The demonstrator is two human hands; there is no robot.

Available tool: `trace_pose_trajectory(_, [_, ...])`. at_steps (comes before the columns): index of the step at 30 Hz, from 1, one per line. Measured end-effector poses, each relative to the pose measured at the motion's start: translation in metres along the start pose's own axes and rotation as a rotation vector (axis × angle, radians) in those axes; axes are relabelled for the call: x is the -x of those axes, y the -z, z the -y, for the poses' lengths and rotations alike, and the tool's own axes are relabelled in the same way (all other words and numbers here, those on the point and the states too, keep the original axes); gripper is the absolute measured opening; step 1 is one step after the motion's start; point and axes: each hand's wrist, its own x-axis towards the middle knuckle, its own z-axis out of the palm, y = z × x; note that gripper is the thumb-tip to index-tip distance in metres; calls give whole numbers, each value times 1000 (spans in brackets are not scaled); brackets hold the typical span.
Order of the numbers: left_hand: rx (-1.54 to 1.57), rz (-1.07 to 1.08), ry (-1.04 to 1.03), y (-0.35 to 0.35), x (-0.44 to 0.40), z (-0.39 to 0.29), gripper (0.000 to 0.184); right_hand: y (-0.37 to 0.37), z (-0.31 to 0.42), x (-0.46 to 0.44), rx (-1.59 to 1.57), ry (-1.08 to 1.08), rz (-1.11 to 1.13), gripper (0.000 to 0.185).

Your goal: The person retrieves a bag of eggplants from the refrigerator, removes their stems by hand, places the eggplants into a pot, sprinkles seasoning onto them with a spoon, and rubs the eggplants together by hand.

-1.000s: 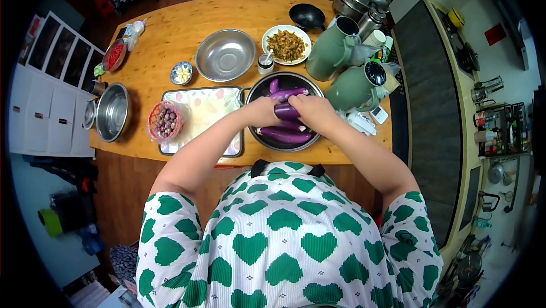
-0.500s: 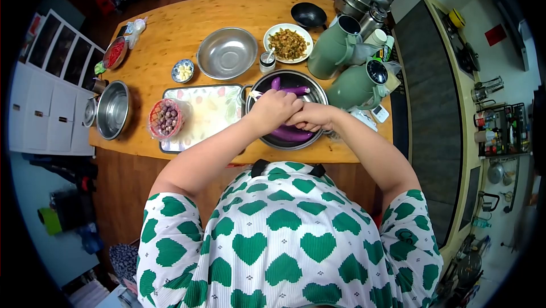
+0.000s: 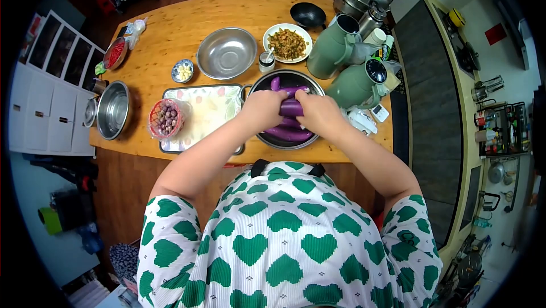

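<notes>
A dark metal pot (image 3: 310, 144) near the table's front edge holds several long purple eggplants (image 3: 287, 134). My left hand (image 3: 265, 109) and my right hand (image 3: 319, 113) reach into it from either side. Between them lies one eggplant (image 3: 292, 108), its glossy middle showing, with my fingers closed around both ends. Its tips are hidden under my hands. More eggplants show behind and in front of it in the pot.
Left of the pot is a patterned tray (image 3: 213, 112) with a red basket of small purple bulbs (image 3: 166, 119) on it. Behind stand a steel bowl (image 3: 226, 52), a small jar (image 3: 267, 62) and a plate of chopped food (image 3: 288, 43). Two green jugs (image 3: 355, 85) crowd the right.
My hands were together over the pot; now they are apart, one at each end of an eggplant whose middle has come into view. My right hand has turned and moved right.
</notes>
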Motion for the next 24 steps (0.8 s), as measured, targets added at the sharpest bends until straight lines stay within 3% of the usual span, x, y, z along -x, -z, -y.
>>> trace_pose_trajectory(1, [-206, -120, -19, 3, 1, -14, 26, -10, -2, -1, -159, -46, 16, 21])
trace_pose_trajectory(2, [-317, -295, -187, -7, -1, -14, 17, -15, -4, -1, -317, -92, 31, 20])
trace_pose_trajectory(3, [-356, -355, -314, -11, -4, -13, 17, 15, 6, -12, -587, -355, 465, 27])
trace_pose_trajectory(4, [-395, -414, -439, -13, -6, -12, 16, 0, -16, -19, -837, -477, 677, 33])
trace_pose_trajectory(6, [-409, -462, -610, -17, -7, -3, 14, -24, -42, -18, -978, -578, 833, 39])
trace_pose_trajectory(9, [-405, -347, -518, -23, -7, 10, 17, -3, -1, -5, -599, -384, 509, 36])
trace_pose_trajectory(10, [-389, -150, -343, -12, -4, 0, 20, -8, 2, 3, -439, -235, 305, 34])
trace_pose_trajectory(11, [-277, -29, -259, -1, -2, -5, 19, -10, 3, 6, -277, -87, 102, 33])
trace_pose_trajectory(12, [-164, 91, -173, 11, -2, -7, 18, 1, 5, 4, -66, -119, 211, 36])
trace_pose_trajectory(13, [-51, 208, -82, 19, -3, -4, 17, 1, 3, 5, -46, -98, 194, 38])
trace_pose_trajectory(14, [125, 315, -147, 21, -6, 14, 29, 1, 2, 8, -26, -77, 174, 39])
trace_pose_trajectory(17, [933, 628, 159, 21, -11, 52, 42, 7, -2, 12, -140, -139, 112, 39])
trace_pose_trajectory(18, [1245, 522, 138, 14, -8, 52, 57, 8, -3, 12, -206, -179, 91, 38])
trace_pose_trajectory(19, [1385, 465, 4, 14, -9, 57, 86, 5, -4, 12, -365, -189, 41, 36])
trace_pose_trajectory(21, [1865, 259, -41, 4, -9, 45, 110, -20, -11, 15, -682, -206, -62, 33])
trace_pose_trajectory(22, [2119, 246, -46, 2, -6, 34, 113, -36, -18, 10, -1063, -471, 95, 34])
trace_pose_trajectory(23, [2261, 206, -72, -2, -6, 23, 109, -49, -24, 11, -1234, -540, 33, 37])
trace_pose_trajectory(24, [2335, 54, -24, -10, -9, 11, 107, -41, -9, 9, -1096, -541, -93, 37])
